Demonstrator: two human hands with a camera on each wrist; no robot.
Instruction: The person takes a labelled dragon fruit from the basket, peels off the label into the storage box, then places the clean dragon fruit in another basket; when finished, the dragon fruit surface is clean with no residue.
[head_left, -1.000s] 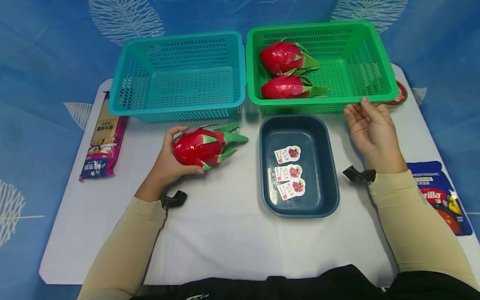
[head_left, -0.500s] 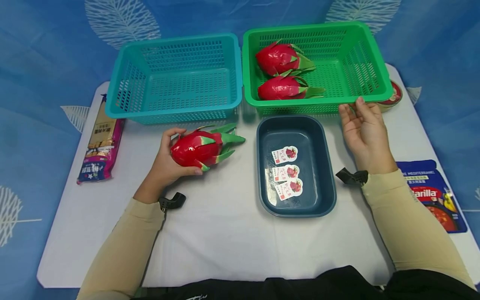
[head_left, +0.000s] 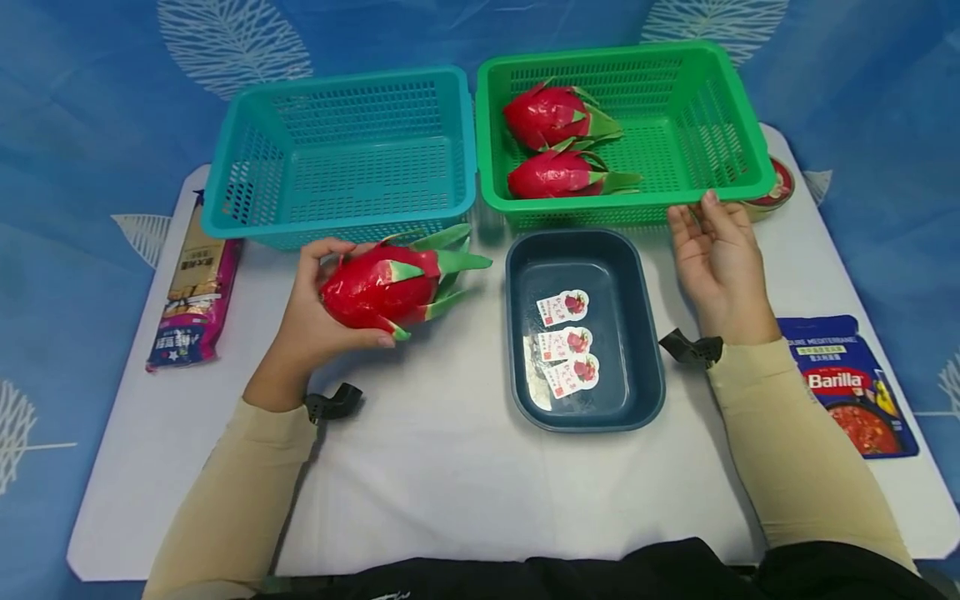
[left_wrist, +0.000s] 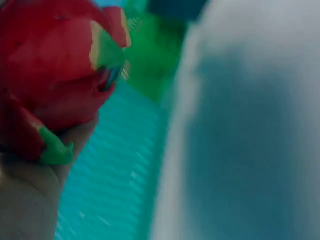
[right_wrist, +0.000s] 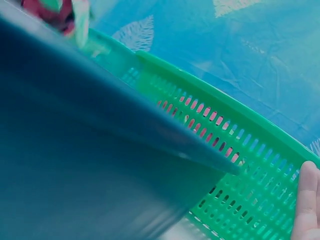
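My left hand (head_left: 318,312) grips a glossy red dragon fruit (head_left: 382,287) round its blunt end, thumb in front; its green leaves point right. In the left wrist view the dragon fruit (left_wrist: 50,60) fills the upper left corner. Over at the right, my right hand (head_left: 716,258) holds the front rim of the green basket (head_left: 637,202), palm facing up, thumb at the lip and fingers curled just below. Its fingers (right_wrist: 307,200) show at the rim in the right wrist view. Two more dragon fruits (head_left: 551,117) lie inside that basket, at its left end.
A blue basket (head_left: 337,225) stands left of the green one. Before them sits a dark blue tray (head_left: 585,417) with several dragon fruit stickers (head_left: 562,308). A snack packet (head_left: 191,292) lies left, a Barilla pouch (head_left: 847,383) right, and a round tin (head_left: 776,187) behind the green basket's corner.
My left hand has raised the dragon fruit and shifted it slightly left, close before the blue basket. The right hand stays at the green rim; the whole view has drifted slightly.
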